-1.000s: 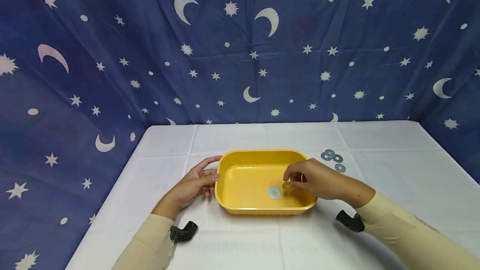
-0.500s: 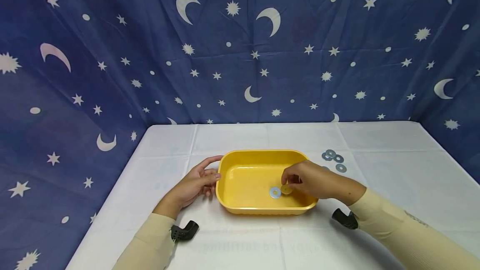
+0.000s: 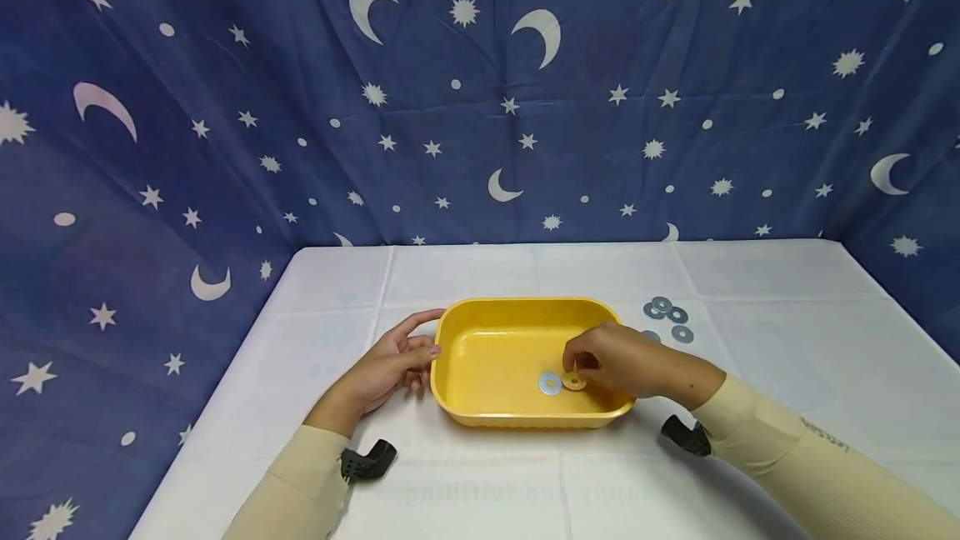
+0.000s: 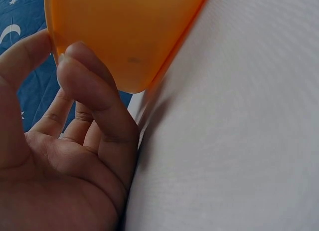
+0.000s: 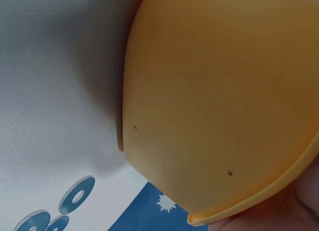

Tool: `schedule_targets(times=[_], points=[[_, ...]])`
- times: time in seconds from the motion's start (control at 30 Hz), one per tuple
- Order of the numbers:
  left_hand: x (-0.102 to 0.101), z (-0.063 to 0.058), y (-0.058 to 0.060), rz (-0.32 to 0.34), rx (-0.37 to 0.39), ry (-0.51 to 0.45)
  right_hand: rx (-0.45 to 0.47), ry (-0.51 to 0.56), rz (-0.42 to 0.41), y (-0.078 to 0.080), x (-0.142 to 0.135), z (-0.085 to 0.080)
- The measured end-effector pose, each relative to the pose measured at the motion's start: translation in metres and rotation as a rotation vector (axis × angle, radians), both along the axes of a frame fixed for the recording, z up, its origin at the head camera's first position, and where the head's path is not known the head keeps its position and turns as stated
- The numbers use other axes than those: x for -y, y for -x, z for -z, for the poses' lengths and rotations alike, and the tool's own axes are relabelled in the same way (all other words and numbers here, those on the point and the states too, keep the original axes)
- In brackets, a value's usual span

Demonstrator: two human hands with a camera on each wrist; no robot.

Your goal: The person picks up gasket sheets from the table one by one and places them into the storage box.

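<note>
A yellow plastic tray (image 3: 487,373) sits on the white-covered table in the head view. My left hand (image 3: 388,369) holds the tray's left end, with the thumb at the rim and the index finger reaching to the far corner. My right hand (image 3: 626,363) is inside the tray's right part and pinches a flat metal washer (image 3: 575,382) close over the tray floor, its face reflecting yellow. Another washer (image 3: 550,383) lies flat just left of it. In the right wrist view the tray's outer wall (image 5: 214,101) hides the right fingertips.
Several loose washers (image 3: 662,305) lie on the white tablecloth (image 3: 780,315) behind and right of the tray, one of them partly hidden by the right hand. A blue curtain (image 3: 420,57) with moons and stars stands behind the table and along its sides.
The right hand has lowered the washer toward the tray floor beside the other washer, shifting slightly left. Another washer on the tablecloth has come into view behind the right hand. The left hand stays put.
</note>
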State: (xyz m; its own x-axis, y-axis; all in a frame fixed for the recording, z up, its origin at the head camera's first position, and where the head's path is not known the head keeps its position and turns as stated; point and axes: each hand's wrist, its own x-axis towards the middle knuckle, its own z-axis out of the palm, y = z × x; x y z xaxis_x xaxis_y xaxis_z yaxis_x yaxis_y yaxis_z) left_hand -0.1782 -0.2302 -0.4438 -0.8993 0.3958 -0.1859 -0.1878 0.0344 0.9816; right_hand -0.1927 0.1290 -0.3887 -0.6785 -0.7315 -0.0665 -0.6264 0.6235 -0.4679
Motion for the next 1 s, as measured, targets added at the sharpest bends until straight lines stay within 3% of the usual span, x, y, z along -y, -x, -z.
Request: schedule_targets(times=[0.43, 1.0], points=[[-0.0009, -0.0017, -0.0011, -0.001, -0.001, 0.007, -0.167, -0.024, -0.002, -0.0011, 0.0025, 0.0085], [-0.0014, -0.0023, -0.0004, -0.008, 0.002, 0.016, -0.263, -0.146, 0.047, -0.0048, 0.0082, 0.0105]])
